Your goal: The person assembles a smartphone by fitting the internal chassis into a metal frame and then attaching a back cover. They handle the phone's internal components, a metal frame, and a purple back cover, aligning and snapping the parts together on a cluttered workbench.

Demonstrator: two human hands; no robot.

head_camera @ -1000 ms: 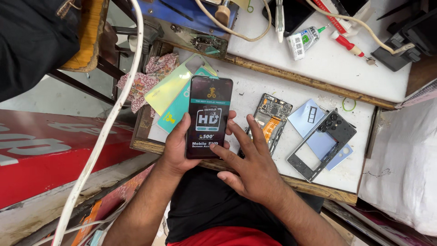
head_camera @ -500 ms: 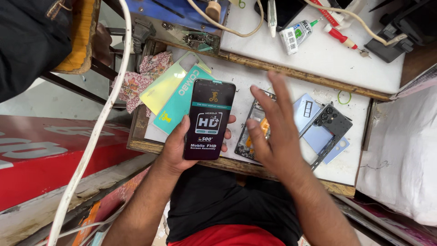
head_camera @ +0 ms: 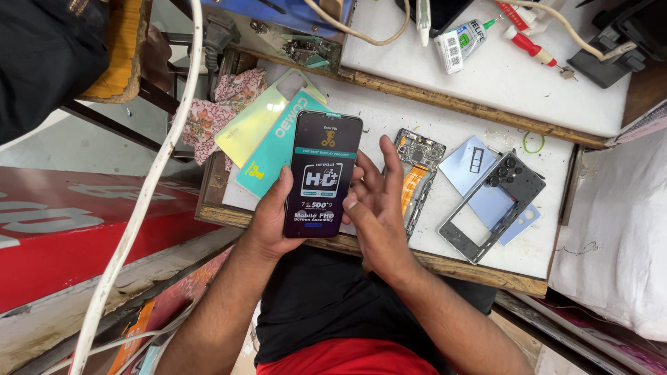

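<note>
Gripping the new screen assembly (head_camera: 323,173) over the worktop's (head_camera: 486,76) front edge, left hand (head_camera: 274,219) clamps its side while right hand's (head_camera: 375,208) loose fingers touch the other; weak one-sided grip could drop it off the edge.

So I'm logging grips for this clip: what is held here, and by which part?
The left hand holds the black phone screen by its lower long edges; the right hand touches its right edge.
</note>
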